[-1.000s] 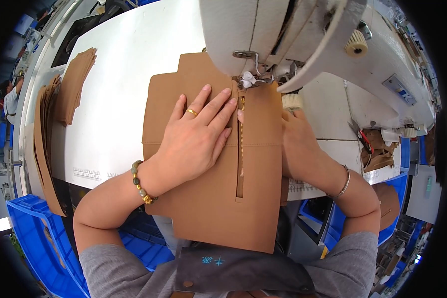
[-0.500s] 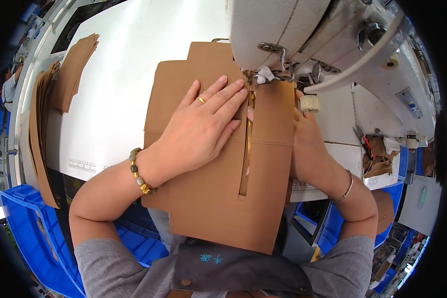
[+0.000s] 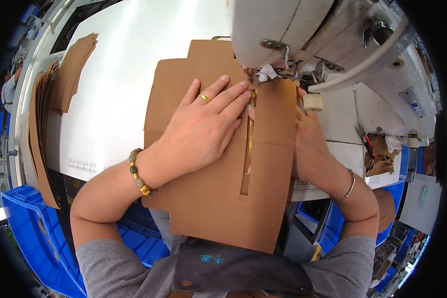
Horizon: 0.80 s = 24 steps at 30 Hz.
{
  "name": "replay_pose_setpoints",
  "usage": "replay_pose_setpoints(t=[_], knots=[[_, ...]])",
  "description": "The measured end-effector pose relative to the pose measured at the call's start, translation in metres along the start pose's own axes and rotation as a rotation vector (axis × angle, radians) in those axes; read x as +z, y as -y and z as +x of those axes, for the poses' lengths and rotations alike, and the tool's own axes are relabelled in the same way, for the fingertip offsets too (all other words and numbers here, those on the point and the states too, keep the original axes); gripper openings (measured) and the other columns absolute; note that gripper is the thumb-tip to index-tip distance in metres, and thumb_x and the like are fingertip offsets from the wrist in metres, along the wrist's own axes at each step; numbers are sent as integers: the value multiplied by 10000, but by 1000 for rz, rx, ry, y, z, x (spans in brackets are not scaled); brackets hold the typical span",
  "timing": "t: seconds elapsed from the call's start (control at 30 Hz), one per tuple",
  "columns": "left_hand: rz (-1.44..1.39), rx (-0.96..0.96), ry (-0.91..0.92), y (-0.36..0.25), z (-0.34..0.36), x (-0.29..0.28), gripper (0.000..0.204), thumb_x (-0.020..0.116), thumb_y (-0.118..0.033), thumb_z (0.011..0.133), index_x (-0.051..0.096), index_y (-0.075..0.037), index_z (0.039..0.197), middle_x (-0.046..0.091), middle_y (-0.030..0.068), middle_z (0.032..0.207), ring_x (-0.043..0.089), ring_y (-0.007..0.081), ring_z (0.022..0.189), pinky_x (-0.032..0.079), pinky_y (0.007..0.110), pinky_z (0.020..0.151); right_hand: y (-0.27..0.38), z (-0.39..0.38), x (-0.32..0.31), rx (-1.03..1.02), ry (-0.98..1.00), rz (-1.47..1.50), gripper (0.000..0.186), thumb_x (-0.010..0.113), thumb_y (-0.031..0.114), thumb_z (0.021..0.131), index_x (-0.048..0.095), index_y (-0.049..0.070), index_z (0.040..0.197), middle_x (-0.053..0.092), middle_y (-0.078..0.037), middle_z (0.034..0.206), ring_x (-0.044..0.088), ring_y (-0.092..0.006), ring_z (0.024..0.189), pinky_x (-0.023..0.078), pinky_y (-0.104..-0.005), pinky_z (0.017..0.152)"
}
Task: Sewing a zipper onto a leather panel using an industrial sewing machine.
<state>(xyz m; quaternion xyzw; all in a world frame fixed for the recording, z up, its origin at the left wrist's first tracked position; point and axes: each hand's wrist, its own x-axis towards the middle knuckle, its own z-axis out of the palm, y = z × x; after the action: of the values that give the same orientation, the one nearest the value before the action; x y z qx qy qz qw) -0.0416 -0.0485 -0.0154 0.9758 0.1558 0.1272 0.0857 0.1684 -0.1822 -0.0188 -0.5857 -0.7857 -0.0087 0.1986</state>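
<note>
A brown panel (image 3: 213, 198) with a narrow cut slot and a gold zipper (image 3: 251, 144) in it lies under the sewing machine head (image 3: 270, 30). The slot's top end sits at the presser foot and needle area (image 3: 251, 75). My left hand (image 3: 201, 126) rests flat on the panel left of the zipper, fingers stretched out, their tips close to the foot. My right hand (image 3: 310, 146) grips the panel's right edge beside a knurled knob (image 3: 313, 102), its fingers partly hidden beneath; a fingertip shows through the slot.
Stacks of brown pieces (image 3: 74, 74) lie on the white table's (image 3: 109, 54) left. Scissors (image 3: 365, 141) and brown scraps (image 3: 380, 161) are at the right. Blue bins (image 3: 27, 218) stand below either side. Another person (image 3: 9, 89) is at the far left edge.
The machine, panel and both hands appear farther right in the picture, while the left stacks appear slightly higher and leftward. The hands keep nearly the same places on the panel.
</note>
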Motion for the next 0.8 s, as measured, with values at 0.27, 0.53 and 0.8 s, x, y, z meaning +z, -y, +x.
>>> replay_pose_setpoints(t=[0.27,0.53,0.8], knots=[[6,57,-38,5,8,-4,454,644,-164,987,618,-50,1425,607,112,1486,551,346,1397,452,484,1148,-3,-1,3,-18,-3,-13,593,731,290,857,662,111,1417,699,-120,1269,692,-319,1038,338,-658,1180],[32,96,-75,6,12,-7,408,682,-173,962,668,-33,1345,670,108,1364,606,336,1309,505,428,1089,-9,-1,-23,-9,-2,158,416,765,201,799,720,68,1191,698,-134,1124,685,-346,956,399,-576,1176],[17,104,-77,6,12,-9,460,714,-272,960,665,-36,1352,669,110,1360,609,344,1286,502,436,1081,-8,1,-32,185,-264,99,222,757,230,882,710,46,997,694,-133,995,681,-334,877,498,-515,1071]])
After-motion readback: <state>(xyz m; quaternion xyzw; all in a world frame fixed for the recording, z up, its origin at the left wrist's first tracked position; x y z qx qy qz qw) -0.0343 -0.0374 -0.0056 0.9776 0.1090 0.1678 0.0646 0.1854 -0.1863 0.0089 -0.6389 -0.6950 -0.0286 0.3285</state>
